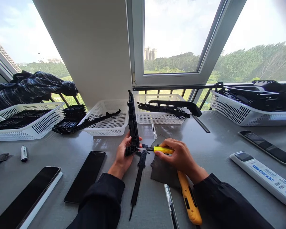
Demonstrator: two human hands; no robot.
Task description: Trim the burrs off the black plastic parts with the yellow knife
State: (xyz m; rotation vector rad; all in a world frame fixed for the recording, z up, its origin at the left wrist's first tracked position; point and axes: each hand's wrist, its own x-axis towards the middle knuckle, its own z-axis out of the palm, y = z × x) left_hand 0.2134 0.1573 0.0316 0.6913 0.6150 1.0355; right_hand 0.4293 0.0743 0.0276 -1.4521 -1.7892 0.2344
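Note:
My left hand [123,156] grips a long black plastic part [132,122] near its lower end and holds it upright on the grey table [219,149]. My right hand [180,156] holds a yellow utility knife [162,149], its blade tip touching the part's lower end. A black caliper [139,178] lies on the table between my hands. Under my right hand sits a dark grey cloth [162,171]. A second yellow utility knife [189,198] lies beside my right forearm.
White baskets [109,122] [157,117] [240,113] [26,125] with black plastic parts line the window side. Two dark phones [85,176] [26,200] lie at left, a white remote [264,176] and a phone [267,148] at right. A small battery-like cylinder [24,153] lies far left.

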